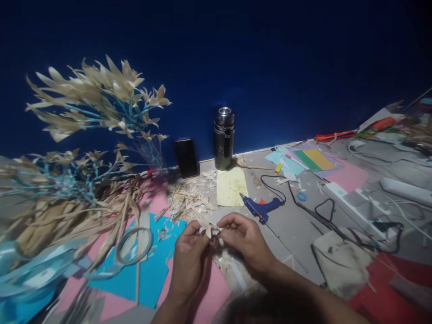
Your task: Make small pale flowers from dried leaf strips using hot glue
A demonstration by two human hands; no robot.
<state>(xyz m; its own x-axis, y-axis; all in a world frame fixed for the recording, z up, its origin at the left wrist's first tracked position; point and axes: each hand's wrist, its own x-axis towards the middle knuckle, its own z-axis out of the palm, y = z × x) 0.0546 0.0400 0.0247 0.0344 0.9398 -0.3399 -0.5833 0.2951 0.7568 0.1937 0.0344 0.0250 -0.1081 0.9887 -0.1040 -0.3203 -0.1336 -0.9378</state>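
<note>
My left hand (189,256) and my right hand (243,238) meet low in the middle of the view, fingers pinched together. Between them they hold a small pale flower of dried leaf petals (209,230). Both hands hover over pink paper (212,297) and a blue paper sheet (148,270). Just beyond the hands lies a heap of pale leaf cuttings (189,198). A blue glue gun (261,208) rests on the grey floor to the right of my right hand.
Branches with dried-leaf flowers on blue stems (97,103) stand at left, over loose dried leaves (67,216). A ribbon roll (133,245), phone (186,157), steel flask (224,137), yellow sheet (231,186), coloured papers (312,159), power strip (354,202) and cables lie around.
</note>
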